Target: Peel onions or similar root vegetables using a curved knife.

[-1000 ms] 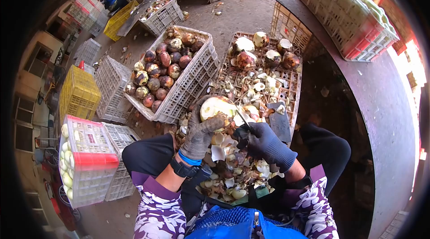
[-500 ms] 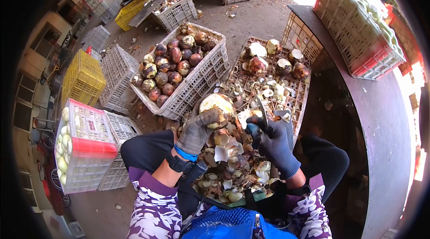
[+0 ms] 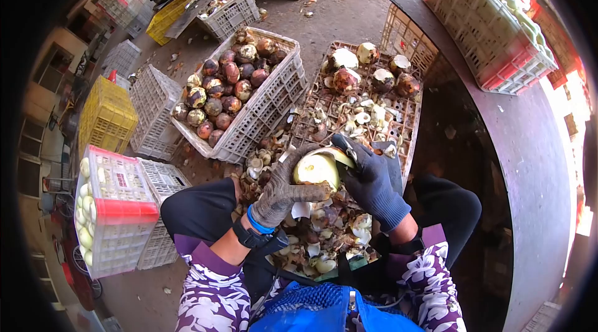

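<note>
My left hand [image 3: 283,192], in a dirty grey glove, is wrapped round a round, pale, partly peeled fruit [image 3: 317,170]. In a dark blue-grey glove, my right hand [image 3: 369,176] is closed at the fruit's right side on the knife, whose dark handle [image 3: 344,145] shows at the fingers; most of its blade is hidden. A strip of peel [image 3: 339,156] curves along the fruit's upper right edge. Below both hands lies a heap of peel scraps [image 3: 324,232].
A white crate [image 3: 261,111] of dark round fruits stands at the upper left. Beyond my hands, a crate grid [image 3: 408,139] bears fruits and scraps. A grey board [image 3: 529,164] runs down the right. Stacked crates [image 3: 121,207] of pale fruits stand left.
My right hand has moved up and left to the fruit, bringing the knife against it. My left hand has turned the fruit, which now shows a smooth pale side. The view has shifted slightly.
</note>
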Demonstrator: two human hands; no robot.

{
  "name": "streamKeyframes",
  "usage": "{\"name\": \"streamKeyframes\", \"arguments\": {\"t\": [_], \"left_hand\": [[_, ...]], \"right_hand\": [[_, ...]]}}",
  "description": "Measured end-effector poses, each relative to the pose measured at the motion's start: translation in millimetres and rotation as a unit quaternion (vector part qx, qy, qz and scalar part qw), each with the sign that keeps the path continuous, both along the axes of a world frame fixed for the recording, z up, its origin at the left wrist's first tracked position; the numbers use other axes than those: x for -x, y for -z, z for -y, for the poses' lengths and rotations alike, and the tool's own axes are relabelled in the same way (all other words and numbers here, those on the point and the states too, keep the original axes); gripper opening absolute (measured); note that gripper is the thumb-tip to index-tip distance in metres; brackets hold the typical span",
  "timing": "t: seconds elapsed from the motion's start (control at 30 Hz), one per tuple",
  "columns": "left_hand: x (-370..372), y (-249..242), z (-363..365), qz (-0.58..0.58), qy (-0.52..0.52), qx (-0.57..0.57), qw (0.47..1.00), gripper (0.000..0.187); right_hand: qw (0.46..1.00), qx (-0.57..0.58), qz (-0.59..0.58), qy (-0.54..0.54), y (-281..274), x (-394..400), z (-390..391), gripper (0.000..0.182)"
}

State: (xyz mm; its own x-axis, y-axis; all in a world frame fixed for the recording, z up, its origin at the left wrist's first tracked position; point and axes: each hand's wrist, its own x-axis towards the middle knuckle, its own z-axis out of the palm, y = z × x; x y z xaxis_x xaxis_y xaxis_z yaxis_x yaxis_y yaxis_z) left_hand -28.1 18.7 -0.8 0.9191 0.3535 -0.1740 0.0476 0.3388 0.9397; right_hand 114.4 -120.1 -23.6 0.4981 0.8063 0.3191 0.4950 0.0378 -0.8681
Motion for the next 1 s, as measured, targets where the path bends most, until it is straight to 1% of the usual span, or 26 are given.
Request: {"name": "streamKeyframes", "arguments": {"t": [0.03,0.07,0.17,0.2,0.3,0.33,0.43,0.47,0.57,0.6,0.7,0.73,0.83,0.93,1.0], "left_hand": [[-0.1,0.4,1.2,-0.021,0.007,-0.038,0.999,0.082],[-0.3,1.9,1.8,-0.017,0.001,-0.024,1.0,0.083],[-2.8,8.7,-3.7,-0.003,-0.016,0.011,1.0,0.086],[-3.3,17.5,-1.6,0.045,-0.053,0.057,0.996,0.08],[-7.0,29.4,-1.1,0.022,-0.138,0.16,0.977,0.068],[-11.5,28.2,4.7,0.06,-0.148,0.176,0.971,0.053],[-19.2,29.5,8.2,0.064,-0.17,0.252,0.95,0.045],[-22.7,39.5,8.1,0.085,-0.18,0.243,0.95,0.047],[-26.7,55.9,4.4,0.102,-0.182,0.307,0.929,0.061],[-30.0,48.6,9.2,0.105,-0.204,0.322,0.918,0.058],[-32.1,37.8,7.7,0.096,-0.196,0.227,0.949,0.054],[-31.3,38.9,5.1,0.084,-0.206,0.206,0.953,0.05],[-26.3,31.7,-1.6,0.052,-0.198,0.184,0.961,0.044],[-21.6,34.6,-9.3,0.077,-0.223,0.161,0.958,0.038],[-20.2,34.9,-13.4,0.085,-0.225,0.146,0.96,0.038]], "right_hand": [[1.0,-0.01,-0.021,-0.004,0.8,0.4,-0.9,0.048],[0.995,-0.01,-0.097,-0.001,-0.9,1.4,-1.6,0.043],[0.975,-0.008,-0.216,0.06,7.9,10.1,-4.8,0.041],[0.956,-0.027,-0.281,0.084,12.6,14.7,-6.0,0.037],[0.94,-0.083,-0.291,0.155,25.7,21.3,-13.0,0.036],[0.934,-0.116,-0.294,0.166,28.1,23.7,-16.3,0.037],[0.953,-0.083,-0.227,0.182,27.9,23.6,-22.0,0.042],[0.961,-0.08,-0.19,0.186,33.5,22.0,-24.1,0.046],[0.973,-0.09,-0.083,0.196,28.8,25.4,-30.2,0.05],[0.976,-0.079,-0.084,0.182,23.2,28.2,-29.1,0.052],[0.981,-0.046,-0.09,0.163,16.7,31.4,-28.2,0.054],[0.98,-0.062,-0.085,0.168,23.5,32.1,-29.4,0.056],[0.979,-0.035,-0.138,0.143,27.3,30.1,-29.5,0.051],[0.977,-0.077,-0.129,0.151,26.1,26.1,-25.6,0.045],[0.971,-0.041,-0.194,0.133,20.5,23.8,-19.5,0.042]]}}
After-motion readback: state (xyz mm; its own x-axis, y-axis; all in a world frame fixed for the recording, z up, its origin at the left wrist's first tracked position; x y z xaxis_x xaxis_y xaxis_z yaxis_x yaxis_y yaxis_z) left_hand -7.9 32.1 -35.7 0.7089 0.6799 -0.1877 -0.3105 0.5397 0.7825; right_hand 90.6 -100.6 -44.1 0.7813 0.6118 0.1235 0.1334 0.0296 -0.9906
